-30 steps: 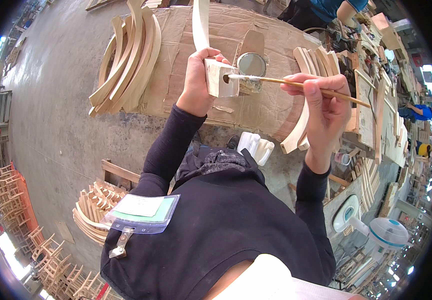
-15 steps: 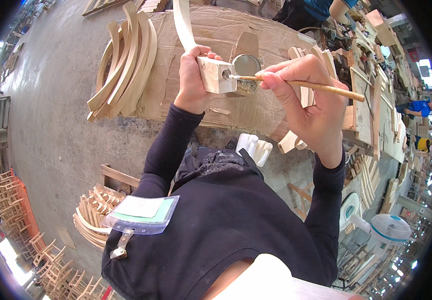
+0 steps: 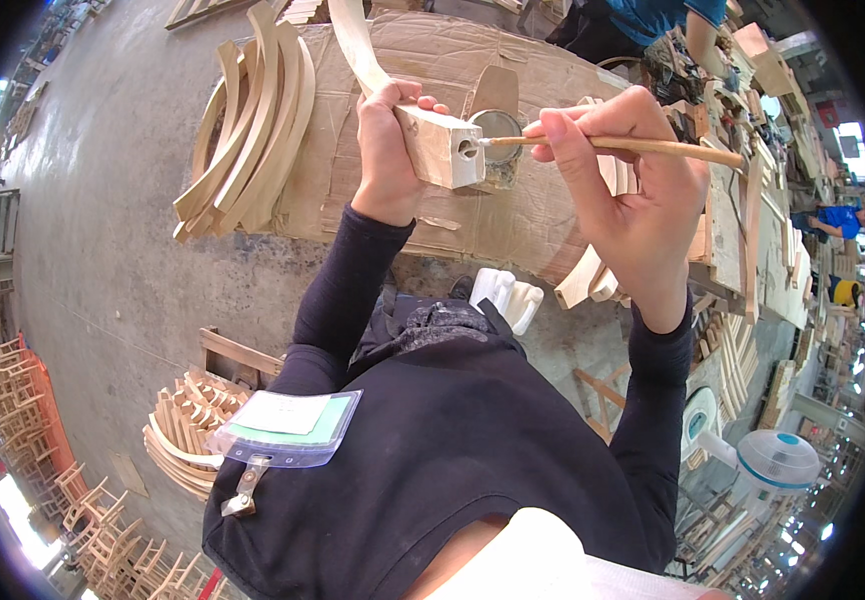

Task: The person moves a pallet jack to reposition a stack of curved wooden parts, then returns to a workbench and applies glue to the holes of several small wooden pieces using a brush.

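Observation:
My left hand [image 3: 387, 150] is wrapped round a curved pale wooden piece [image 3: 437, 150], whose squared end faces right and has a round hole in it. A thin wooden stick [image 3: 643, 147], its tip whitish, is pinched in my right hand [image 3: 633, 190]. That tip is at the hole's edge; whether it reaches inside I cannot tell. Just behind the wooden piece stands a round open container [image 3: 498, 125], partly hidden by it. A flat wooden paddle shape [image 3: 496, 88] rests beyond the container.
Cardboard [image 3: 348, 50] covers the bench. Curved wooden parts [image 3: 263, 120] are stacked at its left, and more wooden pieces [image 3: 585, 280] lie at its right. A white fan [image 3: 778, 460] stands at lower right. Another person's arm [image 3: 701, 40] shows at the far right.
The wooden piece has turned slightly in my left hand, so its holed end shows more and sits farther right. My right hand and the stick have shifted a little to the right.

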Demonstrator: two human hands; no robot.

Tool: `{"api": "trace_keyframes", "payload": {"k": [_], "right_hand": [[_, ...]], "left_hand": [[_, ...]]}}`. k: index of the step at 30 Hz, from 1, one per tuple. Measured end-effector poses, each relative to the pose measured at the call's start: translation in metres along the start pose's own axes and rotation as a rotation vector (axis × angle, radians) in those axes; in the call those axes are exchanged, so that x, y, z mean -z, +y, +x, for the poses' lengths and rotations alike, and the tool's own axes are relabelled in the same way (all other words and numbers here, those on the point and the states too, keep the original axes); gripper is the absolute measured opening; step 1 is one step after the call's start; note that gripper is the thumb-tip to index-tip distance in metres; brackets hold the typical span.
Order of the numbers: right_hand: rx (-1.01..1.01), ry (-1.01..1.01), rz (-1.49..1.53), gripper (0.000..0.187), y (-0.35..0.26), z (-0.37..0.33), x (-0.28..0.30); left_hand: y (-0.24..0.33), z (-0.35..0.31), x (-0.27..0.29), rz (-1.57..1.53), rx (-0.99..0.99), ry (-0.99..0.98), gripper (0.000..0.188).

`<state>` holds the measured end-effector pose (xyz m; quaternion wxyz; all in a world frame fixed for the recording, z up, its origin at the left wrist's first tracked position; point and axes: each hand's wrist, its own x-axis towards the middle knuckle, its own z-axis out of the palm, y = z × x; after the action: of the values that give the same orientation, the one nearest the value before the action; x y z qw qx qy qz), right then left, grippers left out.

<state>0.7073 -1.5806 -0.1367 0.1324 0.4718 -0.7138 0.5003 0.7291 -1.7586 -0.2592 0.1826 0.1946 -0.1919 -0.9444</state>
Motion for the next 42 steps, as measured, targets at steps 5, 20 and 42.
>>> {"api": "trace_keyframes", "payload": {"k": [5,20,42], "right_hand": [[-0.118,-0.059,0.105,0.012,-0.004,-0.008,0.008],[-0.376,0.377,0.614,0.019,0.010,-0.078,-0.037],[-0.015,0.412,0.470,0.023,0.025,-0.106,-0.098]], "left_hand": [[0.006,-0.004,-0.007,-0.040,-0.010,-0.033,0.009],[0.012,0.009,-0.005,-0.221,0.006,-0.087,0.008],[0.018,0.014,-0.006,-0.115,-0.174,0.062,0.007]]}}
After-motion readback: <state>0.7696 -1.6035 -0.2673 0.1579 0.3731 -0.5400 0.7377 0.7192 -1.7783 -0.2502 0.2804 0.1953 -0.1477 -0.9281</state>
